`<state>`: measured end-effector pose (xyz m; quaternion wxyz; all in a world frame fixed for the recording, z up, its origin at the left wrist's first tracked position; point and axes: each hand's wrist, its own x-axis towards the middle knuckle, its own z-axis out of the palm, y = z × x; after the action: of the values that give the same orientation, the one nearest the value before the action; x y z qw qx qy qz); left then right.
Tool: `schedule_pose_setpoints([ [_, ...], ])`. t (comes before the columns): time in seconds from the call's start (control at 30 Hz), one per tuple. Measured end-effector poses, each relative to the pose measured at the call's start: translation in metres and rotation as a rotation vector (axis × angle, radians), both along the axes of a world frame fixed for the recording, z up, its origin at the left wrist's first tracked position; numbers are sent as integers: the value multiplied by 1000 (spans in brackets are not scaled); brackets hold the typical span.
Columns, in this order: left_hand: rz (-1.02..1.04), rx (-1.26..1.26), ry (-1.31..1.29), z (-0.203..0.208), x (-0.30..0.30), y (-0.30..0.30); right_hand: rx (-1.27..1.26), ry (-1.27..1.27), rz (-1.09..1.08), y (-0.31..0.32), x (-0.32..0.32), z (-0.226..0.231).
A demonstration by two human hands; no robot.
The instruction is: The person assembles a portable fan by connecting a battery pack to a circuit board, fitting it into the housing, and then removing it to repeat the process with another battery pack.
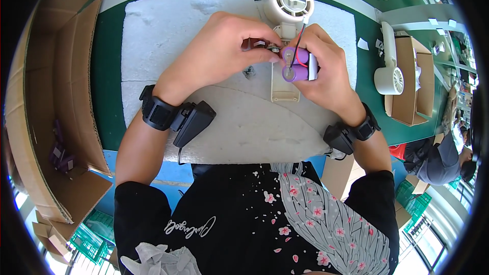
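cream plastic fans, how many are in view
2: one round-headed cream plastic fan lies on the white foam board; a second cream fan lies to the right, by a small open brown cardboard box. More may be hidden inside it.

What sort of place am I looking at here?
Likely an assembly workshop: a cream plastic fan lies on a white foam board, the right hand holds purple cylindrical cells, and another pale fan lies on the green tabletop.

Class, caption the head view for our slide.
Right-hand grip holding two purple cells, left-hand grip at a small part, over a cream fan housing.
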<state>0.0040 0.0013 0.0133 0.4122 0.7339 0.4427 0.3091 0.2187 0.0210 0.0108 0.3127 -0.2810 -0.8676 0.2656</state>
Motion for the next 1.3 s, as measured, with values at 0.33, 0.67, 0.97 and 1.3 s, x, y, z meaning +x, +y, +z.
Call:
schedule_pose_setpoints([
  [0.33, -67, -42, -104, -3, -7, 0, -41, -4, 21, -2, 1, 3],
  [0.67, 83, -98, -140, 1, 1, -4, -97, 15, 27, -2, 2, 5],
  [0.97, -11, -286, -319, -1, 6, -7, -42, 11, 80, 2, 6, 2],
  [1.3, 59, -360, -247, -3, 3, -5, -516, 287, -27, 0, 10, 7],
])
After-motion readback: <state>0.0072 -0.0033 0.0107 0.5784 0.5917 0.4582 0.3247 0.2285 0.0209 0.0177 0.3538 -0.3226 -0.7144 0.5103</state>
